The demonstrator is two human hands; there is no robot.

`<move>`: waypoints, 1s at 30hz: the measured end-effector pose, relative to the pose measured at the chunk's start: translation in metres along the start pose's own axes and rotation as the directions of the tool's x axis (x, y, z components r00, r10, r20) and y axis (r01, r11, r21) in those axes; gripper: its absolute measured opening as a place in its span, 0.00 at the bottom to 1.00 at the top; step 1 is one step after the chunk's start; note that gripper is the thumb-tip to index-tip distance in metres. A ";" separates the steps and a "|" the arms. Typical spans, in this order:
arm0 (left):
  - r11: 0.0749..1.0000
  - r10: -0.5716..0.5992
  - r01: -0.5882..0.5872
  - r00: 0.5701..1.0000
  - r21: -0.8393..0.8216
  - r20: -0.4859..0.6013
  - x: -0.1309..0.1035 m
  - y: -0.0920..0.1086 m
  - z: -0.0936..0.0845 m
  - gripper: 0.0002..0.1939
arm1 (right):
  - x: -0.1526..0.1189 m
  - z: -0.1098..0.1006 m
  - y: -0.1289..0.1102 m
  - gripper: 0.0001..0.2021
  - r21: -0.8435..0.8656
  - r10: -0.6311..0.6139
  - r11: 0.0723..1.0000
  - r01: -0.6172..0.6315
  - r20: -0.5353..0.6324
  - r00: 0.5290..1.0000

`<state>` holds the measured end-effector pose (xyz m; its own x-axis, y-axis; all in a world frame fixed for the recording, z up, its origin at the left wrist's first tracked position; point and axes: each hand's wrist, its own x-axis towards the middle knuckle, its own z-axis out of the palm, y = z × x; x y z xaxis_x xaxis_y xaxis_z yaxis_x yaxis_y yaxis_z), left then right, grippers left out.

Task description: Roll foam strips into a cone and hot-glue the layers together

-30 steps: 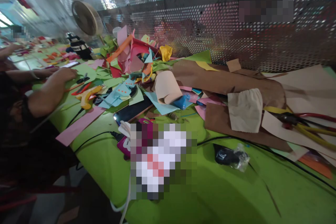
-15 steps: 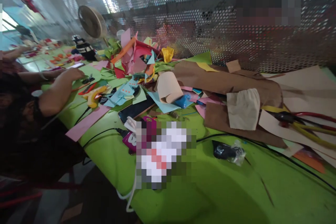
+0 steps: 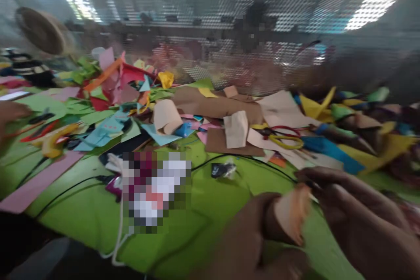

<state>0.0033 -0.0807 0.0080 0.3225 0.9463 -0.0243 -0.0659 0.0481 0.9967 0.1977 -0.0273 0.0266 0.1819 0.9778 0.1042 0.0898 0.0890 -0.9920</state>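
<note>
At the lower right, my left hand (image 3: pixel 244 236) closes around a curled, peach-coloured piece (image 3: pixel 292 214) that looks like felt or paper, its orange-tinted edge facing right. Motion blurs its exact shape. Just right of it is my right hand (image 3: pixel 357 214), fingertips drawn together at the piece's upper edge. Something small and dark shows at those fingertips, too blurred to name. Both hands are above the green tabletop (image 3: pixel 203 245).
Coloured sheets and scraps (image 3: pixel 111 83) pile along the back. Scissors with red and yellow handles (image 3: pixel 285 138) lie behind my hands. A yellow glue gun (image 3: pixel 57 140), black cable (image 3: pixel 210 162) and small plastic bag (image 3: pixel 223 169) are on the table. Another person's hand (image 3: pixel 13 116) is far left.
My view has swung right, so the table's contents sit further left. Both my hands, with the peach piece, have come into view at the lower right.
</note>
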 end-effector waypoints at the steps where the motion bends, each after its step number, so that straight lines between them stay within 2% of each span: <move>1: 1.000 0.023 -0.023 1.000 0.000 -0.015 -0.003 0.005 0.000 0.33 | 0.003 0.003 -0.005 0.19 0.031 0.024 0.999 -0.025 0.023 0.999; 5: 0.994 0.095 -0.091 0.993 0.056 -0.073 -0.006 0.005 0.006 0.29 | 0.007 0.014 -0.013 0.16 0.107 0.003 0.994 -0.015 0.111 0.994; 10: 0.972 0.102 -0.069 0.985 0.227 -0.137 -0.002 -0.005 0.010 0.27 | 0.003 0.015 -0.012 0.12 0.174 -0.026 0.985 -0.013 0.218 0.976; 14: 0.939 0.096 -0.042 0.985 0.341 -0.143 0.000 -0.003 0.011 0.26 | 0.002 0.015 -0.013 0.10 0.220 -0.034 0.975 -0.019 0.237 0.971; 18: 0.921 0.113 -0.050 0.984 0.387 -0.141 0.000 -0.002 0.014 0.26 | 0.002 0.017 -0.015 0.11 0.251 -0.027 0.967 -0.037 0.247 0.969; 22: 0.941 0.114 -0.061 0.983 0.333 -0.142 0.001 -0.001 0.014 0.27 | 0.003 0.017 -0.016 0.12 0.248 -0.031 0.968 -0.035 0.258 0.966; 26: 0.988 0.025 -0.007 0.993 0.152 -0.119 0.001 0.003 0.011 0.29 | 0.006 0.015 -0.016 0.16 0.259 -0.042 0.965 -0.038 0.295 0.955; 30: 1.000 -0.022 0.022 0.998 -0.005 -0.065 0.000 -0.002 0.007 0.29 | 0.008 0.016 -0.014 0.13 0.256 -0.063 0.966 -0.012 0.281 0.958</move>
<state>0.0103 -0.0834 0.0067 0.2620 0.9637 -0.0517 -0.0636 0.0707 0.9955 0.1827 -0.0179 0.0400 -0.1069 0.9841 0.1418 -0.1664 0.1229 -0.9784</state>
